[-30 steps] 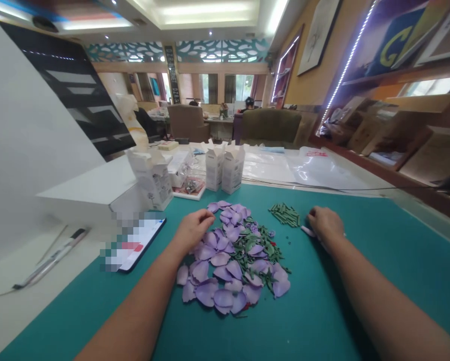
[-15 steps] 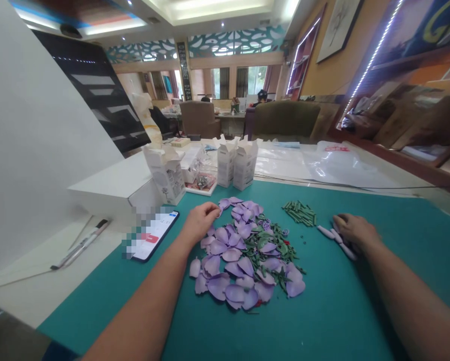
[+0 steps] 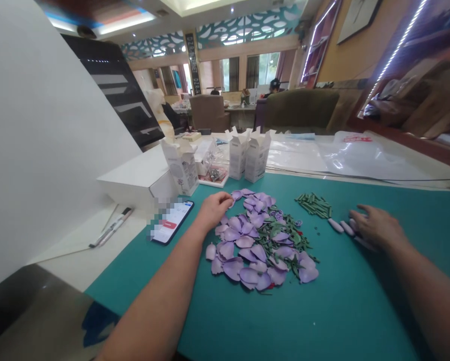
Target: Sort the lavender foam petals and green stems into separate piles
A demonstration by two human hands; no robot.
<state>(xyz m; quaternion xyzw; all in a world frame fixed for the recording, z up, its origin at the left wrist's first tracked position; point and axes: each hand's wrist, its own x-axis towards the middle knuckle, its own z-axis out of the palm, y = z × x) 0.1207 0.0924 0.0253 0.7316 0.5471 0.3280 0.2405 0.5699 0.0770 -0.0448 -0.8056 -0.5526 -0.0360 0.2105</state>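
Note:
My left hand [image 3: 214,209] is closed in a pinch on a purple plastic petal [image 3: 231,202] at the far left edge of a loose heap. Light purple petals [image 3: 232,268] cover the left and front of that heap, with small green leaf-like pieces [image 3: 272,231] mixed in on its right. Over to the right, my right hand [image 3: 377,228] hovers at or just above several slender pale purple pieces [image 3: 335,225], its fingers apart. Whether its fingertips touch the nearest piece I cannot tell. Beside these pieces lies a pile of short green sticks [image 3: 313,205].
A green mat [image 3: 285,321] covers the table. Left of my forearm lies a phone [image 3: 172,223], with pens [image 3: 112,228] farther out. White cartons [image 3: 257,158], a small tray [image 3: 223,181] and a large white box [image 3: 138,183] stand behind. Clear plastic sheets [image 3: 322,155] lie at the back.
The camera view has swung slightly left and down, so everything sits farther right in the picture. My right hand has spread its fingers and drawn back a little. My left hand keeps its pinch.

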